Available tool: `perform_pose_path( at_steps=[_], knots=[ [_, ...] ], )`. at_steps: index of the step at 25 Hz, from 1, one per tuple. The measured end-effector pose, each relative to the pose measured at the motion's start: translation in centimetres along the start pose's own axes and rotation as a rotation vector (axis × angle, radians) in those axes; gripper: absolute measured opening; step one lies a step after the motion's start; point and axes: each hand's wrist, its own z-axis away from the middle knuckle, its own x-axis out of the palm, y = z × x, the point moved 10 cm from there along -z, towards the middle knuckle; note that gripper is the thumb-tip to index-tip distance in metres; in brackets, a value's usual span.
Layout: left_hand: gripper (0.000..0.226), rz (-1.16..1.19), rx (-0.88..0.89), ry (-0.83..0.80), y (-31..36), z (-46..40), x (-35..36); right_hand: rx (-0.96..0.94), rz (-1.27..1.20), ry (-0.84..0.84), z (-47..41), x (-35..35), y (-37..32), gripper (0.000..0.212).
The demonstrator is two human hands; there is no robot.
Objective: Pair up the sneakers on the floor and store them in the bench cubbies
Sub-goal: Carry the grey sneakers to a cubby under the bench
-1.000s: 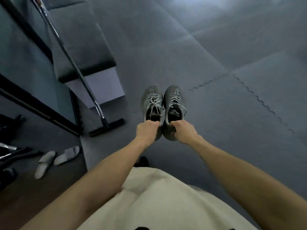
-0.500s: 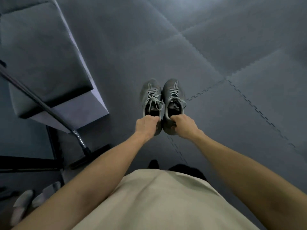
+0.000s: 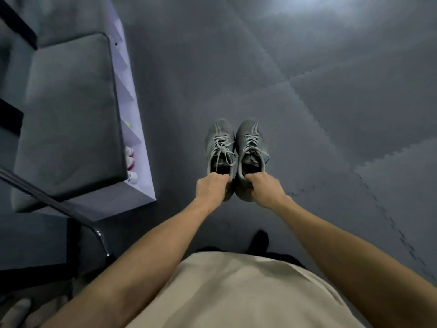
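Sneakers, grey mesh w/ pale laces, two of them side by side and touching, toes pointing far, held up over the dark grey foam-tile floor (image 3: 307,95) near mid-scene. Left sneaker (image 3: 218,147) is gripped at the heel collar by the left hand (image 3: 211,189), fingers curled round the rim; right sneaker (image 3: 249,147) likewise gripped at the heel by the right hand (image 3: 266,190). Both arms stretched fwd. Left of scene: pale lilac bench w/ cubbies (image 3: 139,129), dark grey cushion (image 3: 68,114) on top. White-and-pink shoes (image 3: 130,159) show in a near cubby. Chrome metal bar (image 3: 71,209) crosses the bench's near corner. Cream shirt (image 3: 236,292) at the near edge.
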Motion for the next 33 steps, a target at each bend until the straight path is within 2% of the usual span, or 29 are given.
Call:
perform_pose_path(
  at_steps=[7, 15, 21, 31, 33],
  knots=[
    [0.014, 0.08, -0.155, 0.039, -2.2, -16.7, -5.3, -0.12, 0.079, -0.024, -16.9, -9.3, 3.7, 0.016],
    [0.012, 0.108, -0.143, 0.048, -9.4, -39.5, -12.2, -0.11, 0.097, -0.007, -40.3, -18.3, 4.7, 0.016],
    [0.009, 0.106, -0.137, 0.056, -15.4, -53.4, -18.9, -0.113, 0.077, 0.009, -55.3, -25.4, 3.5, 0.015],
    [0.01, 0.134, -0.223, 0.044, -25.8, -81.7, -26.9, -0.168, 0.07, -0.042, -85.5, -36.5, 3.6, 0.013],
    [0.009, 0.151, -0.243, 0.052, -27.7, -86.8, -29.3, -0.178, 0.08, -0.06, -90.7, -39.5, 3.2, 0.021]
  ],
)
